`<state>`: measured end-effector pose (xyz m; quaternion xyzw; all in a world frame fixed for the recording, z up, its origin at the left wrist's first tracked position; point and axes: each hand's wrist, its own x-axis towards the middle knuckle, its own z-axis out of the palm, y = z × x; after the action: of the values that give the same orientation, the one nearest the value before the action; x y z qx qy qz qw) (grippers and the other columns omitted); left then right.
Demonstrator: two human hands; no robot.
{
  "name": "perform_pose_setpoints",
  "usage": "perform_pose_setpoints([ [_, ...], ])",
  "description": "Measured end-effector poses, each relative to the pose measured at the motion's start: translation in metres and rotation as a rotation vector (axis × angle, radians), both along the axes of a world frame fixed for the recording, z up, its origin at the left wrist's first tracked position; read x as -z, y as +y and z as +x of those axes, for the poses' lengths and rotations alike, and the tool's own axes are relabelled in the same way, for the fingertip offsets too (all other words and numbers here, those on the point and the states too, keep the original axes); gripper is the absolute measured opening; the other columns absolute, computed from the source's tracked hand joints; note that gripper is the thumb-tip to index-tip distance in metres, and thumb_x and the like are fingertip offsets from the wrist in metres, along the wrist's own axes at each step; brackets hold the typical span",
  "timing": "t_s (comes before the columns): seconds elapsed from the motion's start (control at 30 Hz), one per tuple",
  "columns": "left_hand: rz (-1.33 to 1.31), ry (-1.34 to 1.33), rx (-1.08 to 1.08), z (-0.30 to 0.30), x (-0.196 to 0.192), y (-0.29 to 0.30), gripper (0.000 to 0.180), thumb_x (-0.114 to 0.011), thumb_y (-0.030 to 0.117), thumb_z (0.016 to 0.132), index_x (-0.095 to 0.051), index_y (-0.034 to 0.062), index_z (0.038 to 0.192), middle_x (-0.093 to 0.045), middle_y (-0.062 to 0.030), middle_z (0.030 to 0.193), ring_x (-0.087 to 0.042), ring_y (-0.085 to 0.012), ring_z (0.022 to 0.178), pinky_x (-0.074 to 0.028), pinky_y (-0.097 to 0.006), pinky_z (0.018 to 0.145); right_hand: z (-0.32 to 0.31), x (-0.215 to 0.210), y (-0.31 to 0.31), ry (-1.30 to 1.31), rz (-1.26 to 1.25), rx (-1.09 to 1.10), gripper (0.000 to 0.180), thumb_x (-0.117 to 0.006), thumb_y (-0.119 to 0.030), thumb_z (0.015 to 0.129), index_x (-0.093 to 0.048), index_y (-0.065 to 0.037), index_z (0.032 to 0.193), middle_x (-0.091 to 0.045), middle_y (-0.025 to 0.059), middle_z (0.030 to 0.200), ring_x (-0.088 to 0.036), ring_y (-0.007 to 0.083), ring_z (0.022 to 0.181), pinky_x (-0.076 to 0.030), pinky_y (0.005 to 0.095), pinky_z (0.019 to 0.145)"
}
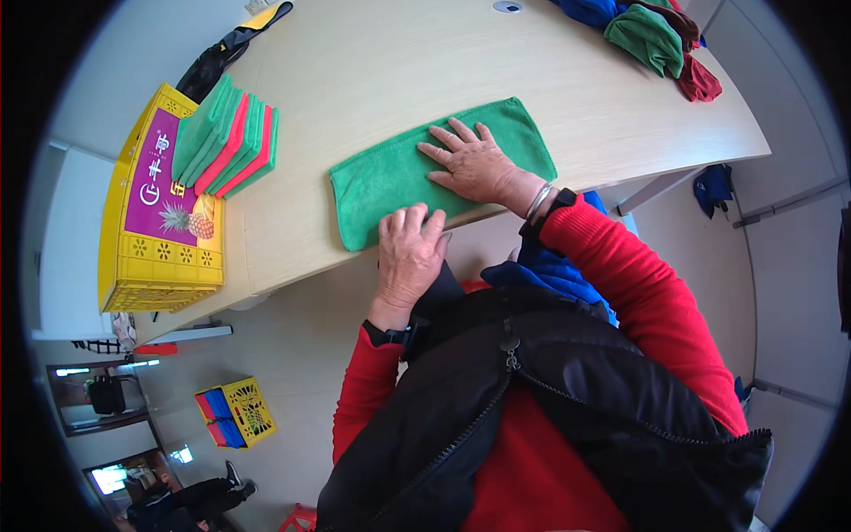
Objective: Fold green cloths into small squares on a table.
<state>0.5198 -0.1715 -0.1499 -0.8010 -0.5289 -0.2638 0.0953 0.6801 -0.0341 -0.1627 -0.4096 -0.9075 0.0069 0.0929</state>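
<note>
A green towel (381,188), folded into a long rectangle, lies at the table's near edge. My right hand (479,167) rests flat on its right half, fingers spread and pointing left. At the towel's near edge, my left hand (409,257) has its fingers bent over the cloth, with the thumb close beside them; the palm side is hidden. To the left, a row of folded green and red towels (232,142) stands on edge, leaning against a yellow crate (160,293).
At the far right of the table (372,71) lies a heap of crumpled green, red and blue cloths (645,40). A black and yellow item (235,49) sits behind the crate. On the floor stands another yellow crate (253,412) with blue and red cloths. A person (191,501) is at lower left.
</note>
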Motion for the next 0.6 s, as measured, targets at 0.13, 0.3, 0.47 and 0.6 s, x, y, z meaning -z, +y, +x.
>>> perform_pose_setpoints([
  [0.13, 0.010, -0.009, -0.044, -0.009, 0.011, 0.002, 0.036, -0.079, 0.015, 0.075, -0.065, 0.0084, 0.107, -0.059, -0.0097, 0.107, -0.056, -0.0299, 0.099, -0.043, -0.043, 0.087, -0.001, 0.012, 0.000, 0.017, 0.038, -0.001, 0.060, -0.044, -0.052, 0.100, -0.040, -0.023, 0.152, -0.035, 0.0094, 0.158, -0.028, 0.0368, 0.147, -0.025, 0.0633, 0.116],
  [0.3, -0.060, 0.025, -0.115, -0.021, 0.012, 0.006, 0.035, -0.081, 0.016, 0.073, -0.064, 0.0085, 0.104, -0.061, -0.0087, 0.106, -0.057, -0.0293, 0.099, -0.044, -0.043, 0.087, 0.005, 0.024, 0.007, 0.046, 0.055, 0.013, 0.059, -0.043, -0.053, 0.101, -0.042, -0.022, 0.151, -0.036, 0.0092, 0.157, -0.029, 0.0359, 0.147, -0.024, 0.0626, 0.117],
  [0.47, -0.061, 0.024, -0.101, -0.039, 0.011, -0.001, 0.034, -0.080, 0.014, 0.073, -0.064, 0.0083, 0.102, -0.061, -0.0082, 0.104, -0.058, -0.0288, 0.099, -0.044, -0.042, 0.086, 0.006, 0.030, 0.008, 0.088, 0.125, -0.002, 0.059, -0.040, -0.053, 0.101, -0.045, -0.019, 0.149, -0.040, 0.0097, 0.154, -0.032, 0.0365, 0.145, -0.026, 0.0641, 0.114],
  [0.6, -0.074, 0.036, -0.069, -0.048, 0.007, 0.004, 0.031, -0.079, 0.015, 0.076, -0.064, 0.0081, 0.103, -0.061, -0.0081, 0.104, -0.057, -0.0278, 0.098, -0.044, -0.042, 0.087, 0.007, 0.024, 0.008, 0.079, 0.115, 0.012, 0.058, -0.041, -0.052, 0.102, -0.044, -0.020, 0.150, -0.040, 0.0096, 0.155, -0.031, 0.0355, 0.145, -0.025, 0.0626, 0.115],
])
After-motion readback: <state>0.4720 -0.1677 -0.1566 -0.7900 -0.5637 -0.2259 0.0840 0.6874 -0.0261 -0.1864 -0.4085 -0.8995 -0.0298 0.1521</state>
